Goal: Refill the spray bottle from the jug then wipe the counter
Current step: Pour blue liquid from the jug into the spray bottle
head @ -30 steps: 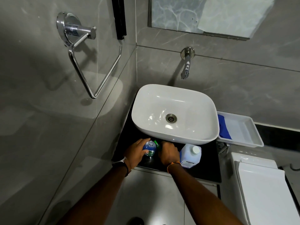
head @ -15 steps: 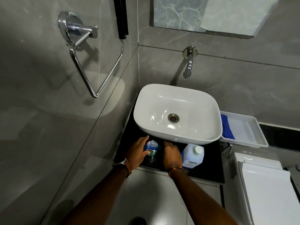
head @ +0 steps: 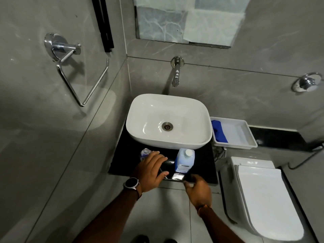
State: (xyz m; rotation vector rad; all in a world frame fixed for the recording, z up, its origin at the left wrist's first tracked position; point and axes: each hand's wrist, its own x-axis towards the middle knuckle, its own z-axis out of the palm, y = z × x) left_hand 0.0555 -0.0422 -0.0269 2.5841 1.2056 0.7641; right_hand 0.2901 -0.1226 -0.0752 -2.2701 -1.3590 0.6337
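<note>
Both hands are over the front of the black counter (head: 117, 164). The left hand (head: 152, 170), with a watch (head: 130, 182) on the wrist, lies palm down with fingers straight and spread, gripping nothing that shows. Its fingertips are just beside the spray bottle (head: 144, 153), a small clear bottle at the counter's front left corner, partly hidden behind those fingers; contact is too close to call. The jug (head: 184, 161), pale blue with its white cap on, stands upright in front of the white basin (head: 168, 109), to the right of the left hand. The right hand (head: 198, 188) is at the counter's front edge below the jug, back to the camera and fingers curled down, so I cannot tell whether it holds anything. Off to the right, a blue cloth (head: 219, 132) lies in a white tray (head: 252, 136) beside the basin.
</note>
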